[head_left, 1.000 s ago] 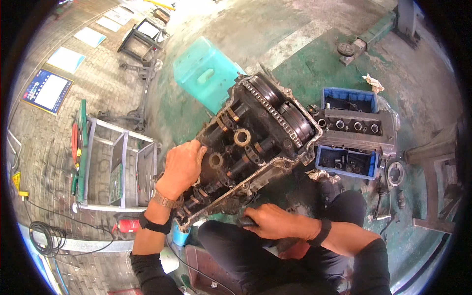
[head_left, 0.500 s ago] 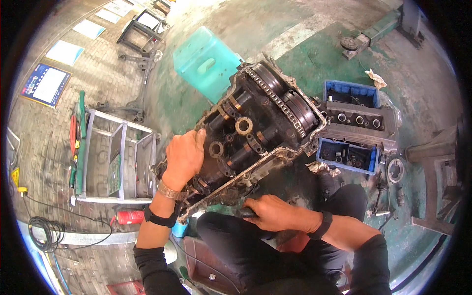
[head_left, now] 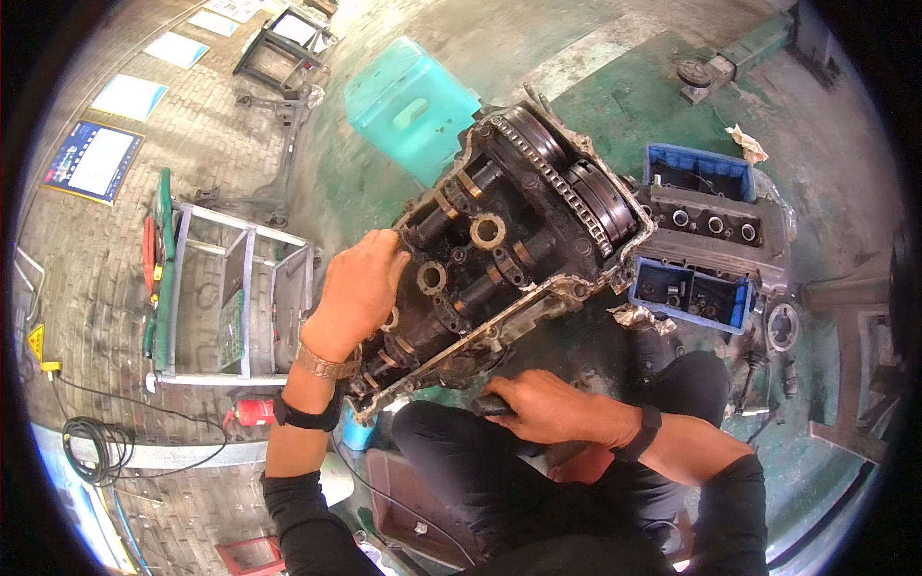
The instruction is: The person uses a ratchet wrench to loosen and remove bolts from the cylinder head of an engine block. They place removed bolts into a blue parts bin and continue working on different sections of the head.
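- The engine (head_left: 507,269) lies in the centre of the frame, slanting from lower left to upper right, its top open; what carries it is hidden.
- It looks heavy and rigid, probably too much to lift bare-handed; the dark sheen suggests oil, so a grip might slip.
- Its rail-like rim (head_left: 461,348) seems the firmest hold; the chain (head_left: 554,180) and the machined round sprockets (head_left: 602,204) at the upper right end look like poor places to pull.
- The left hand (head_left: 353,296) bends over the engine's left side, fingers mostly hidden; whether it clamps or merely rests there, I cannot tell.
- The right hand (head_left: 549,407), lower centre, is closed around a dark handle (head_left: 492,404), apparently stiff and easily held in one fist; its far end is hidden.
- The green floor (head_left: 624,110) is worn and stained; brick-patterned paving (head_left: 106,322) covers the left of the frame.
- At right, a valve cover (head_left: 740,252) lies between an upper blue bin (head_left: 706,156) and a lower blue bin (head_left: 691,316), the latter holding small parts.
- A translucent teal stool (head_left: 408,108) stands upper centre; a metal frame (head_left: 226,380) and a red extinguisher (head_left: 255,412) are at left.
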A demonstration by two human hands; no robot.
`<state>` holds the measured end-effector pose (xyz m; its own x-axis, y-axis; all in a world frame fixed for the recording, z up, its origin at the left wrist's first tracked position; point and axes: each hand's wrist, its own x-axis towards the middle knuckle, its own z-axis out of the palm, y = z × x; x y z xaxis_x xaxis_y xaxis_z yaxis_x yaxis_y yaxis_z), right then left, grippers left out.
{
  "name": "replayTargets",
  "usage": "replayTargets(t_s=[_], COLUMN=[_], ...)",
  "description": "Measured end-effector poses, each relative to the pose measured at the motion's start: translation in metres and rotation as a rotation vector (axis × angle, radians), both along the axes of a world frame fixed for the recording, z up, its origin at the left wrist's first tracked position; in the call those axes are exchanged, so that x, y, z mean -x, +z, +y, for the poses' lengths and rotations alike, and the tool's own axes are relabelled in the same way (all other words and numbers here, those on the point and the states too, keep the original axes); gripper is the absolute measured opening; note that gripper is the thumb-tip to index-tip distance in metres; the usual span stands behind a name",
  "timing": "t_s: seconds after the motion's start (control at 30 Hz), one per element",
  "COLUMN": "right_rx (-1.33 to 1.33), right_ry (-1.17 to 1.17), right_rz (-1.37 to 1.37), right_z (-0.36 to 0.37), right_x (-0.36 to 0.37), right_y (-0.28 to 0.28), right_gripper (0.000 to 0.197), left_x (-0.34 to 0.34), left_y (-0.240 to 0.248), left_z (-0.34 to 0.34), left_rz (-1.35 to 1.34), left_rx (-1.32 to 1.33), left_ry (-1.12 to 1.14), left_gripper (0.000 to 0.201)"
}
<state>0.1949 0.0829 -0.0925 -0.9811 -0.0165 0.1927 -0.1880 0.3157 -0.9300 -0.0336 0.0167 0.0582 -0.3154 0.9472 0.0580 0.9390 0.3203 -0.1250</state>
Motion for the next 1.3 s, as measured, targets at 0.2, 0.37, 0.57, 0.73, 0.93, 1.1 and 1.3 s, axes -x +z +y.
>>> replayTargets(t_s=[0.2,0.37,0.57,0.73,0.93,1.1,1.3], right_rx=[-0.034,0.000,0.010,-0.011,0.009,-0.001,-0.016], right_ry=[-0.001,0.000,0.006,0.001,0.004,0.018,0.007], right_rz=[-0.015,-0.014,-0.023,-0.017,-0.013,-0.024,-0.024], right_z=[0.001,0.004,0.003,0.002,0.003,0.003,0.004], right_x=[-0.001,-0.004,-0.002,-0.002,-0.002,-0.003,-0.003], right_y=[0.003,0.007,0.007,0.007,0.008,0.009,0.010], right_gripper=[0.031,0.024,0.024,0.023,0.024,0.025,0.024], left_x=[0.002,0.003,0.000,0.000,-0.004,-0.005,-0.001], left_y=[-0.003,-0.001,-0.004,-0.005,0.003,0.004,0.002], left_z=[0.000,0.004,0.005,0.006,0.005,0.000,-0.002], left_rz=[-0.008,-0.022,-0.092,-0.130,-0.191,-0.290,-0.230], left_rx=[-0.022,-0.023,-0.078,-0.095,-0.101,-0.199,-0.172], left_ry=[0.002,0.053,0.166,0.211,0.312,0.075,0.026], left_gripper=[0.015,0.019,0.033,0.039,0.035,0.017,0.015])
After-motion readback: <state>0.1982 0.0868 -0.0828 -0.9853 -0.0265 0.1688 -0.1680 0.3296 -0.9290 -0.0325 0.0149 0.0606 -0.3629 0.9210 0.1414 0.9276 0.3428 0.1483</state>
